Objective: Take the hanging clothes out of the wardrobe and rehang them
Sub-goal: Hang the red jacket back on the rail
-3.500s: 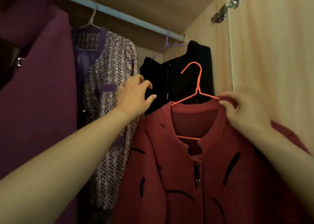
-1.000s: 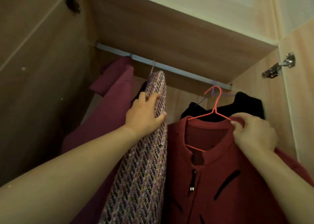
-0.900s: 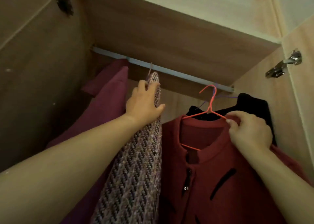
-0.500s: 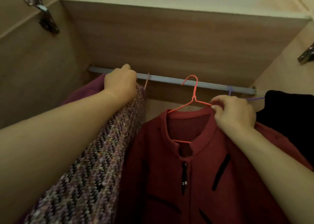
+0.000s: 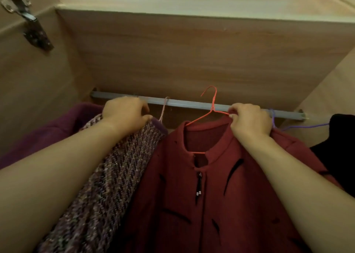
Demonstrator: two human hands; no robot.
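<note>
The red hanger's [image 5: 212,103] hook has risen above the rail [image 5: 188,104], at 12 o'clock from the red jacket [image 5: 192,195]. The right hand's [image 5: 249,120] fingers pinch hanger and collar. The left hand [image 5: 124,114] grips the tweed jacket [image 5: 115,176], pushed toward 9 o'clock. Rehanging looks close.

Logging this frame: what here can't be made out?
All head view.
- Hook of orange hanger: over the rail or merely before it; the angle hides this.
- Hanger inside tweed jacket: covered by left hand, only its hook shows.
- Most of black garment: cut off by right edge.
- Most of purple coat: behind left forearm.
</note>
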